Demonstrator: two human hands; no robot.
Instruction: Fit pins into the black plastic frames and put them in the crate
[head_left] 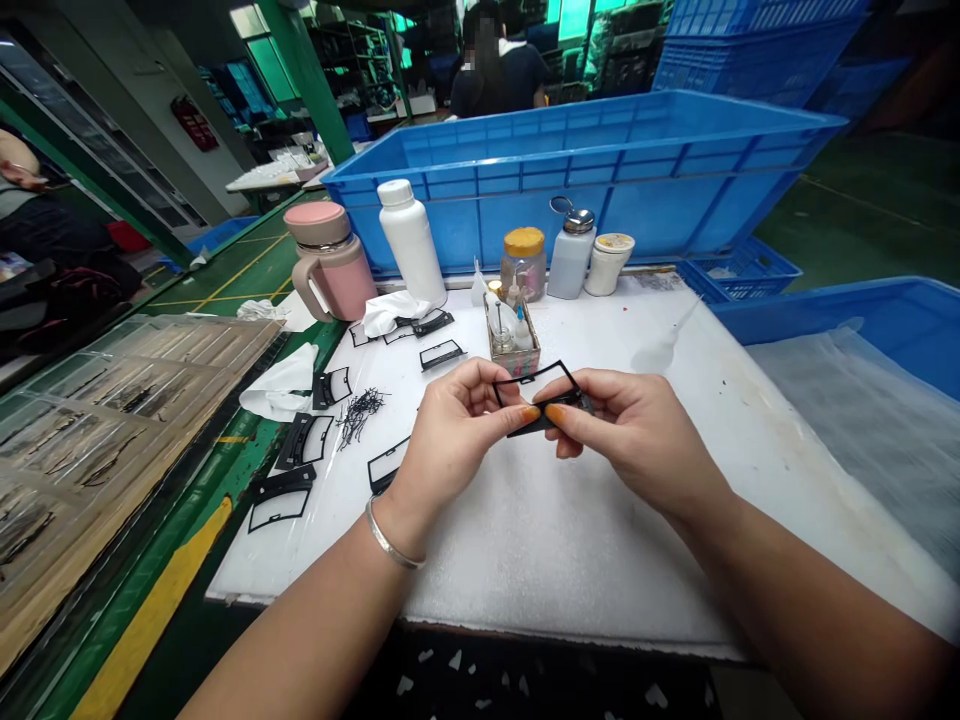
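Note:
Between both hands, above the white work surface [570,560], is a black plastic frame part [550,412] with a thin rectangular opening and a solid lower strip. My left hand [469,410] pinches its left end, thumb on the strip. At its right end my right hand [607,410] is closed on it, thumb pressed near the middle. Similar black frames [304,440] lie to the left, one [388,465] partly behind my left wrist. Among them sits a small heap of thin black strips [361,415]. Whether the fingers also hold a strip is not visible.
A small box of bottles [514,350] stands just beyond my hands. Behind it are a yellow-lidded jar [523,265], a pump bottle [572,260], a white bottle [412,245], a pink mug [334,270] and a large blue crate [600,190]. A divided tray [112,440] lies left.

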